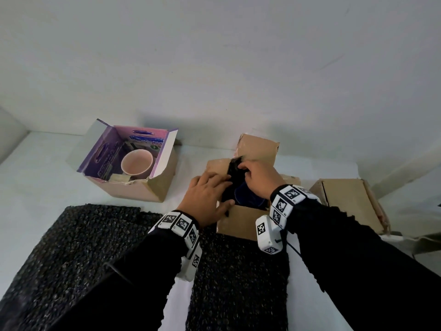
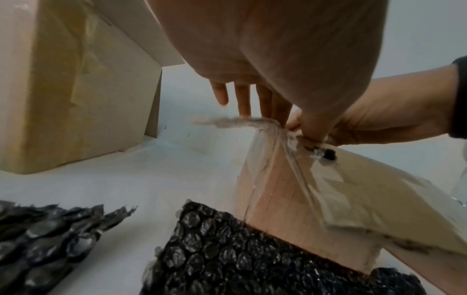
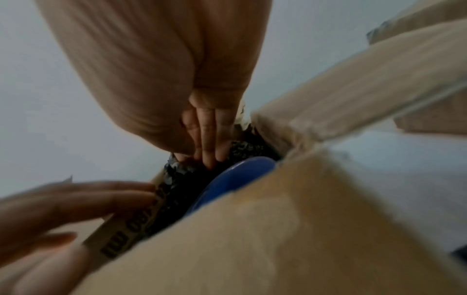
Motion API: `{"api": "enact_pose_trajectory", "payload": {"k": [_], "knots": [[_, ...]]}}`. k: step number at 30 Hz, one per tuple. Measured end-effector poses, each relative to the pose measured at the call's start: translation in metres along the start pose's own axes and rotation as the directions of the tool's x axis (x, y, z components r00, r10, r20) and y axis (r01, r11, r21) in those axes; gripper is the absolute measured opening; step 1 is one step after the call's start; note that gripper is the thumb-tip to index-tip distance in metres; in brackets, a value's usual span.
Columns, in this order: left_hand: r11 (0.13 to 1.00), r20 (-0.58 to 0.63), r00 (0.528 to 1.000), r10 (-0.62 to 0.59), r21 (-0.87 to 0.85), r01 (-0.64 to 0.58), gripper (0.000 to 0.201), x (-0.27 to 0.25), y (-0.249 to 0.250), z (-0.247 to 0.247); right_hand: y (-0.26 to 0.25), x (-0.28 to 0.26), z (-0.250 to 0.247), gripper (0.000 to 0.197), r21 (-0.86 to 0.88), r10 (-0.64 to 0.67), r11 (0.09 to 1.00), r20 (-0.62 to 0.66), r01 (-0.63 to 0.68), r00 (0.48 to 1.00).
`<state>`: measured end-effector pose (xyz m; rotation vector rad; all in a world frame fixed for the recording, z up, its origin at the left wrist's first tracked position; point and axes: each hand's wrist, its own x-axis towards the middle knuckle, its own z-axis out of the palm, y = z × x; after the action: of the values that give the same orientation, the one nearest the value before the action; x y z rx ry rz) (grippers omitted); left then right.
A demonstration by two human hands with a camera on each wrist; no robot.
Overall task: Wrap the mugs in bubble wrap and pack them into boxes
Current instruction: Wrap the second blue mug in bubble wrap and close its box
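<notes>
The blue mug sits in black bubble wrap inside the open cardboard box on the desk, mouth facing up. Right hand pushes straight fingers into the wrap; left hand, fingers straight, presses the box's left flap. Neither grip closes.

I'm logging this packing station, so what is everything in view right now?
blue mug: one, blue, in the middle cardboard box amid black bubble wrap
middle cardboard box: one, brown, flaps open
pink mug: one, pink, unwrapped in the purple-lined box
purple-lined box: one, far left, open
closed box: one, brown, right
bubble wrap sheets: two, black, flat near the person
left hand: on the wrap at the box opening
right hand: fingers in the box
</notes>
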<state>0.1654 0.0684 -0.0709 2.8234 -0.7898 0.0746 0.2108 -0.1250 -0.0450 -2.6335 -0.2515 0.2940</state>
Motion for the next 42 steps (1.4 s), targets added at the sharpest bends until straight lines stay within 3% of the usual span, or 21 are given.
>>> {"api": "enact_pose_trajectory", "payload": {"k": [5, 9, 14, 17, 22, 27, 31, 36, 39, 42], "knots": [[0.998, -0.006, 1.0, 0.013, -0.055, -0.013, 0.064, 0.005, -0.008, 0.001, -0.002, 0.009, 0.01, 0.043, -0.178, -0.142, 0.969, 0.164, 0.171, 0.976], [0.999, 0.07, 0.997, 0.038, -0.026, -0.036, 0.07, 0.01, -0.011, 0.001, 0.005, 0.01, 0.012, 0.042, -0.385, -0.186, 0.882, 0.247, 0.272, 0.951], [0.997, 0.117, 0.991, 0.069, 0.012, -0.071, 0.069, 0.013, -0.014, 0.001, 0.005, 0.015, 0.012, 0.044, -0.394, -0.257, 0.865, 0.187, 0.311, 0.948], [0.998, 0.151, 0.987, 0.054, 0.022, -0.058, 0.071, 0.013, -0.012, 0.0, 0.005, 0.013, 0.018, 0.046, -0.415, -0.19, 0.871, 0.206, 0.262, 0.96], [0.975, 0.172, 0.984, 0.039, 0.21, -0.075, 0.079, 0.011, -0.005, -0.008, 0.002, 0.012, 0.016, 0.046, -0.474, -0.165, 0.839, 0.247, 0.267, 0.955], [0.948, 0.137, 0.987, 0.081, 0.295, -0.119, 0.072, 0.013, 0.002, -0.006, 0.006, 0.007, 0.001, 0.038, -0.344, -0.234, 0.902, 0.122, 0.263, 0.964], [0.954, 0.042, 0.989, 0.143, 0.262, -0.149, 0.055, 0.004, 0.0, 0.004, 0.015, -0.006, -0.006, 0.029, -0.377, -0.193, 0.9, 0.102, 0.218, 0.976], [0.941, 0.077, 0.995, 0.065, 0.328, -0.087, 0.048, 0.008, 0.006, 0.002, 0.017, -0.012, -0.013, 0.039, -0.346, -0.193, 0.912, 0.11, 0.22, 0.975], [0.939, 0.096, 0.995, 0.001, 0.343, -0.034, 0.043, 0.01, 0.01, 0.001, 0.022, -0.03, -0.012, 0.036, -0.268, -0.199, 0.944, -0.006, 0.19, 0.98], [0.944, 0.071, 0.997, -0.023, 0.331, -0.002, 0.04, 0.008, 0.014, 0.002, 0.028, -0.06, -0.007, 0.034, -0.135, -0.234, 0.968, -0.203, 0.21, 0.951]]}}
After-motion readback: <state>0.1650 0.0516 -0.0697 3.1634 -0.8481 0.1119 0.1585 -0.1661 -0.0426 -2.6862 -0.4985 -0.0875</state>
